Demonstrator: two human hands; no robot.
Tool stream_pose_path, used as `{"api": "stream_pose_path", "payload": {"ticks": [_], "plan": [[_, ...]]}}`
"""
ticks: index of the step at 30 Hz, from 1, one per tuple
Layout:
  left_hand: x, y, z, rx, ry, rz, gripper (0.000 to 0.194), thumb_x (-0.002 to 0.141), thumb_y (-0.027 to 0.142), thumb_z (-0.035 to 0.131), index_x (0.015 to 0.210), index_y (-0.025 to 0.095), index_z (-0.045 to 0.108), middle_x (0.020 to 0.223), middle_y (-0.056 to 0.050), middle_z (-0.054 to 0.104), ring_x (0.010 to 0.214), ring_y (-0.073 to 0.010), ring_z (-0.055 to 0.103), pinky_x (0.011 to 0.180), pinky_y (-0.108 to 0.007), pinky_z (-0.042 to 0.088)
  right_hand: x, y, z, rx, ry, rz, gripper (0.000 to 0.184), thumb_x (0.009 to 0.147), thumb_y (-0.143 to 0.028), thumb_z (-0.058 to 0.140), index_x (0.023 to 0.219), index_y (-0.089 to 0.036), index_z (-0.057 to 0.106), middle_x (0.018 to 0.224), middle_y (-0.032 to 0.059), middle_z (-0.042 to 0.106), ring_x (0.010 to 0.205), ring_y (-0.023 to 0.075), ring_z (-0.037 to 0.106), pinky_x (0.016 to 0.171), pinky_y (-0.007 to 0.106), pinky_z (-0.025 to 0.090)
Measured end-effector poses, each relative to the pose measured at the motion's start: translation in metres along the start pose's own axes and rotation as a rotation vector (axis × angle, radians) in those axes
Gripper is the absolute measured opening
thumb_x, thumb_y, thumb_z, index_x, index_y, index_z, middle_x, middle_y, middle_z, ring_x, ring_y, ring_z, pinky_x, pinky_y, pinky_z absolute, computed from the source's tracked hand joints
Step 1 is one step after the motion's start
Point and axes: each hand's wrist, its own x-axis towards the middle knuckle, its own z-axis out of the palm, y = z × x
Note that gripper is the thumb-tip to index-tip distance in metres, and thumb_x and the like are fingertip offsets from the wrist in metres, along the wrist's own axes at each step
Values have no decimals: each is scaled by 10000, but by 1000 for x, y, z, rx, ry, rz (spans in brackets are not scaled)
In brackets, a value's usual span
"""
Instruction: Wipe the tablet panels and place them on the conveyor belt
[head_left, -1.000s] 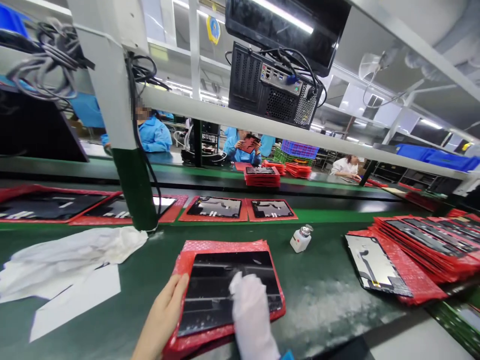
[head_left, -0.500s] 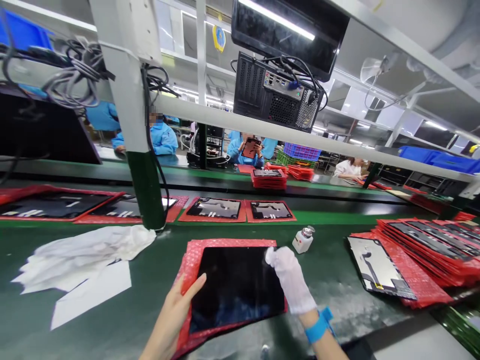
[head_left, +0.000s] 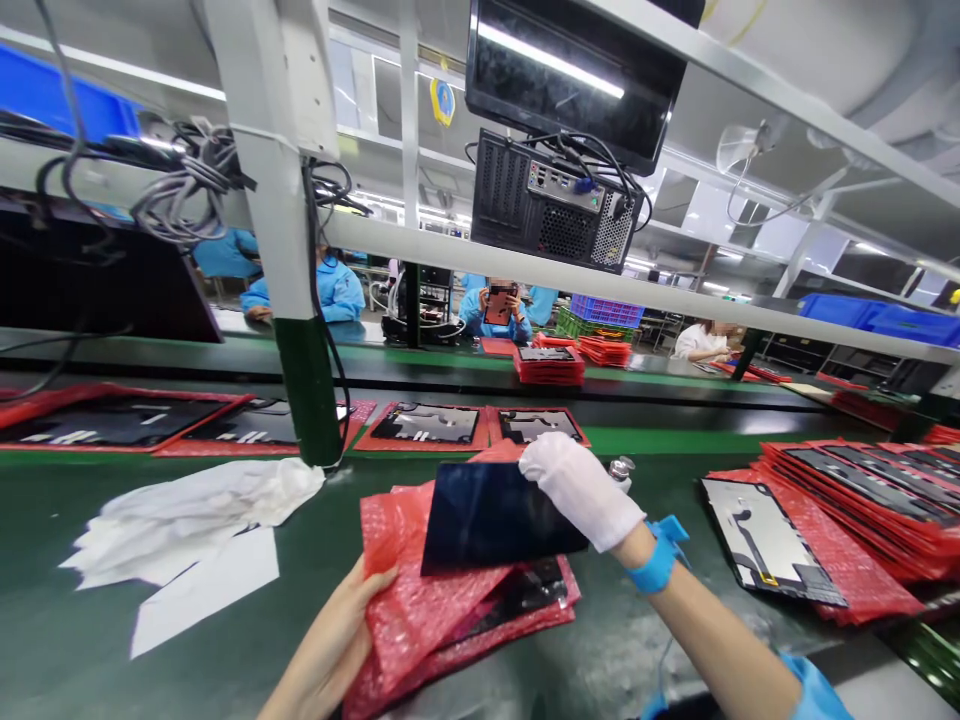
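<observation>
My right hand point(head_left: 581, 490), in a white glove with a blue wrist strap, is closed on the upper right edge of a glossy black tablet screen point(head_left: 495, 520). The screen is tilted up off the bench. Bare, my left hand point(head_left: 341, 625) pinches the left side of a red bubble-wrap bag point(head_left: 397, 590). The bag lies partly under the screen. Beneath both, a dark panel point(head_left: 525, 595) rests on more red bubble wrap. A small dispenser bottle point(head_left: 621, 470) is mostly hidden behind the gloved hand.
White cloth gloves point(head_left: 202, 510) and a white sheet point(head_left: 210, 590) lie at left. On the right are a screen panel point(head_left: 765, 535) and a stack of red bags point(head_left: 862, 510). More panels point(head_left: 427, 423) line the back. A post point(head_left: 307, 390) stands left; people sit beyond.
The black screen has been lifted and tilted, with my right hand now gripping its edge. My left hand pulls up the red bag, and a dark panel below has come into view.
</observation>
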Motion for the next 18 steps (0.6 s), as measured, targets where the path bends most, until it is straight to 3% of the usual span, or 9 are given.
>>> {"api": "stream_pose_path", "payload": {"ticks": [2,4,8,11,13,16,18], "plan": [[0,2,1,18,-4,-45,758,670,-52,589,1389,174,506,849,-73,797,734,-263,765,632,-314,613,-10,-6,-10,-275,233,-43,211,934,-70,449,965,-153,641,918,86,641,836,207,563,747,339,439],[-1,2,0,24,12,-118,735,679,-63,574,1389,110,486,745,-82,784,604,-264,747,544,-317,597,-22,-16,-6,-471,420,-77,251,969,-127,446,1170,-122,597,899,97,653,790,212,574,698,345,455],[-5,0,-1,-162,26,-335,552,800,81,603,1343,40,507,718,-122,775,621,-300,749,596,-389,618,-55,-38,38,-590,638,-163,380,963,-150,489,1332,-59,501,774,75,670,660,198,578,586,334,459],[-8,-5,3,-242,-50,-396,527,785,221,693,1293,132,585,844,-124,794,744,-339,760,658,-436,627,-84,-51,82,-369,531,-250,439,965,-186,435,1370,-20,471,812,96,702,620,194,586,508,325,455],[-9,-9,5,-131,-34,-308,625,692,137,765,1293,163,595,852,-109,798,791,-353,757,686,-452,626,-95,-53,105,-91,388,-279,439,962,-179,404,1386,-93,482,816,62,706,570,166,570,469,296,445],[-8,-14,4,32,14,-160,796,598,17,783,1341,193,559,840,-90,801,837,-352,754,723,-458,621,-84,-57,129,117,296,-199,394,973,-170,394,1319,-264,559,794,7,694,594,152,587,517,258,483],[-7,-17,2,55,28,-139,849,593,39,788,1380,220,525,868,-87,801,863,-346,751,733,-446,619,-61,-66,142,137,269,-109,406,968,-136,379,1283,-288,585,835,11,697,655,165,606,599,276,519]]}}
